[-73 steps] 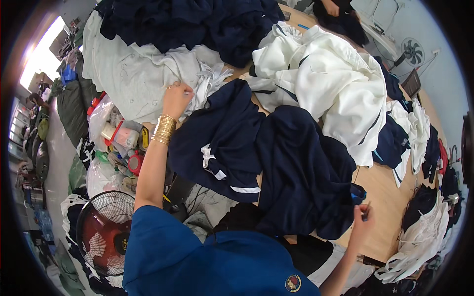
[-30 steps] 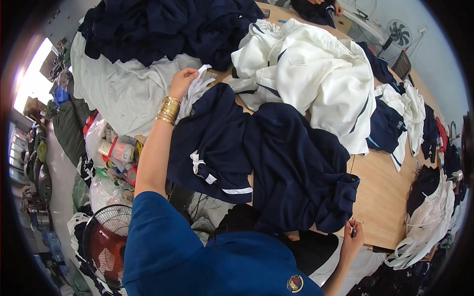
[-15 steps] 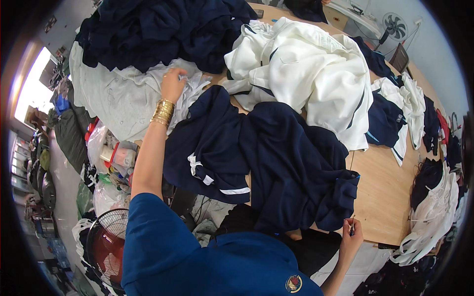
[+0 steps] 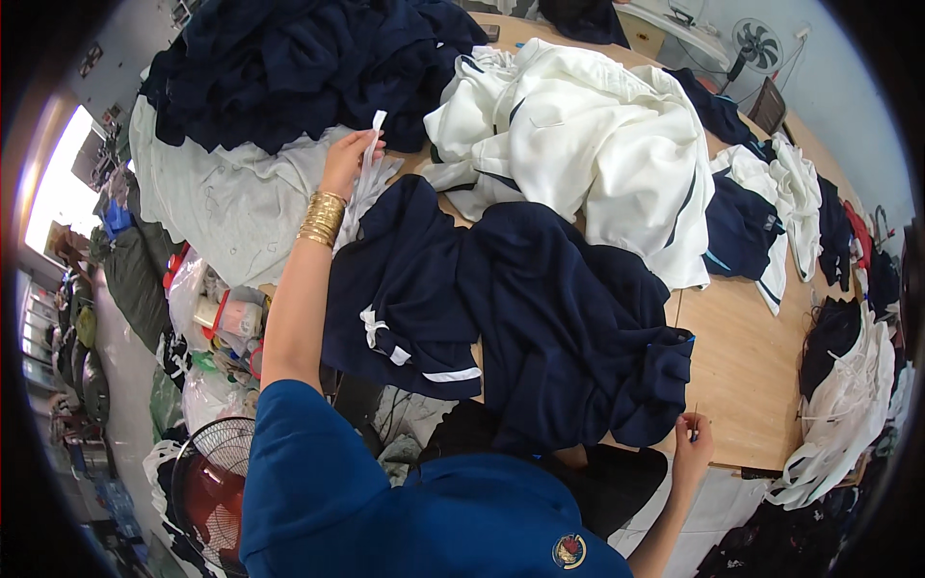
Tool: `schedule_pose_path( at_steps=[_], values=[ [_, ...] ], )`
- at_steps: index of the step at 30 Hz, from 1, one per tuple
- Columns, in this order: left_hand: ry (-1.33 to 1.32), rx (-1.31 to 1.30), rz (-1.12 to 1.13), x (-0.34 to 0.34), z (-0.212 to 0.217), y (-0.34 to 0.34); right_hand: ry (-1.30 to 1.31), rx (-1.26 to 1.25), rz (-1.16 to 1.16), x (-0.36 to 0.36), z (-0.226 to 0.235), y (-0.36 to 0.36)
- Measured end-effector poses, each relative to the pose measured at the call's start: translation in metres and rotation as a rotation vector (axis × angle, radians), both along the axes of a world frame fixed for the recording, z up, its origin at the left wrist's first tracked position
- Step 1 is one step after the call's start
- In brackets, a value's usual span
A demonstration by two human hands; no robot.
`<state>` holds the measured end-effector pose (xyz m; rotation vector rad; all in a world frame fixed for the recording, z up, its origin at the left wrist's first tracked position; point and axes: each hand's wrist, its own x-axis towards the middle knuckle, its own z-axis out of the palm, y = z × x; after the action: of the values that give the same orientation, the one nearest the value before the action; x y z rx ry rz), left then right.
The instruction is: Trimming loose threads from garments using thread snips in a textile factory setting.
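Step in hand: drawcord pickup. Left hand (image 4: 345, 159) pinched on white cord (image 4: 370, 144) at 11 o'clock; right hand (image 4: 692, 445) closed on thin tool at 4 o'clock, beside navy garment (image 4: 540, 318). Next, probably: cord carried to garment, kept untangled.

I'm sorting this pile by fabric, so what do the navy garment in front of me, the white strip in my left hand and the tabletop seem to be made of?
Navy garment: soft matte knit, probably, since it drapes in loose folds. White strip in the left hand: thin flat woven tape or ribbon, by its look. Tabletop: light wood or wood-look laminate, smooth with a faint sheen.
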<state>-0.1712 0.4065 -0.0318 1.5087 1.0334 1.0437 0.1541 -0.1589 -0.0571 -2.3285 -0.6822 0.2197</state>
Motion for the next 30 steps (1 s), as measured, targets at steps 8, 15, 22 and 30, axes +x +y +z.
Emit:
schedule_pose_path(
  at_steps=[8,15,22,30],
  values=[
    [-0.096,-0.22,-0.507,0.087,0.074,-0.115,-0.296,-0.131,-0.179,0.086,-0.059,-0.026],
    [0.153,-0.187,-0.867,0.137,0.048,-0.27,0.156,0.289,0.198,0.019,0.028,0.06],
    [0.192,-0.1,-1.16,0.212,0.031,-0.356,0.699,0.872,0.135,-0.04,0.034,0.056],
    [0.476,-0.352,-0.952,0.236,-0.01,-0.321,0.659,0.951,-0.287,-0.017,0.041,-0.042]
  ],
)
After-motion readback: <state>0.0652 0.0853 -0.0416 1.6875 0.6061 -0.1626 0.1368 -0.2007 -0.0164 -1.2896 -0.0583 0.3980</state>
